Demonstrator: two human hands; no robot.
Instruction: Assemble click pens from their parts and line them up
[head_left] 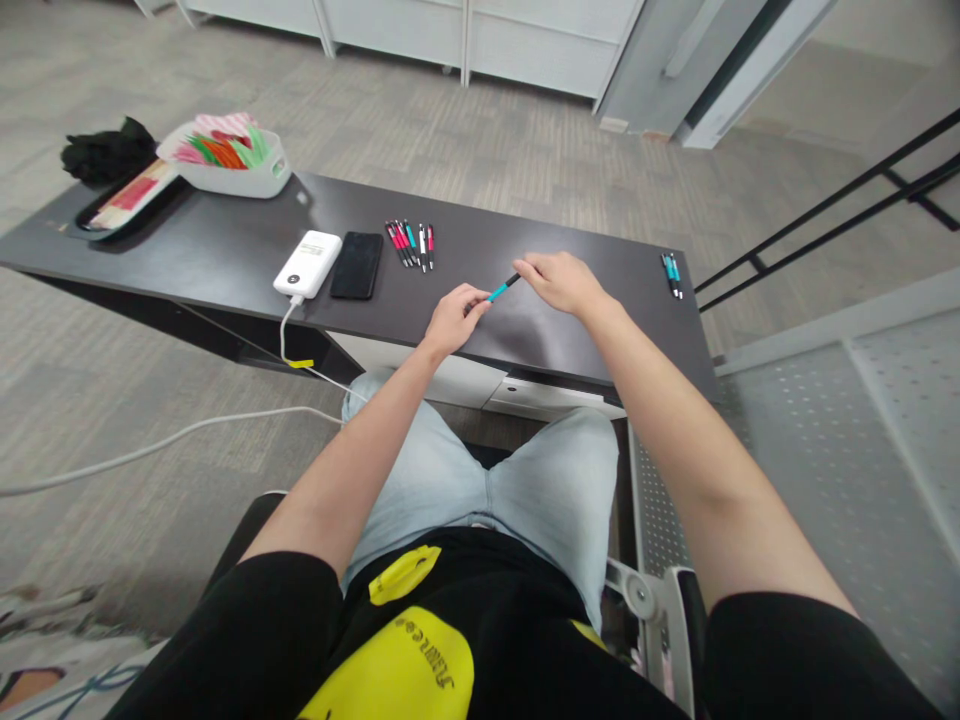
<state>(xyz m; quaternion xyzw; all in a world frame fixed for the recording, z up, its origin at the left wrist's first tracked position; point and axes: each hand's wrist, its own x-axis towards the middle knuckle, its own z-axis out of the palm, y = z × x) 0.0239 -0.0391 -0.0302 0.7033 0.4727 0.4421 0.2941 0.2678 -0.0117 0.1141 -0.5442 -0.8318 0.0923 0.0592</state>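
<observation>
A blue pen with a black end point(504, 288) is held between my two hands above the dark tabletop point(480, 235). My left hand point(456, 315) pinches its blue end, and my right hand point(555, 280) has its fingers closed round the black end. Left of my hands lie several pens point(411, 244) in red, blue and white with black parts. Near the table's right end, blue pens point(672, 276) lie side by side.
A black phone point(357, 265) and a white power bank point(307, 264) with a white cable point(283, 335) lie left of the pens. Farther left are a white basket point(236, 180) of colourful items, a black tray point(112, 235) and a black bundle point(109, 152).
</observation>
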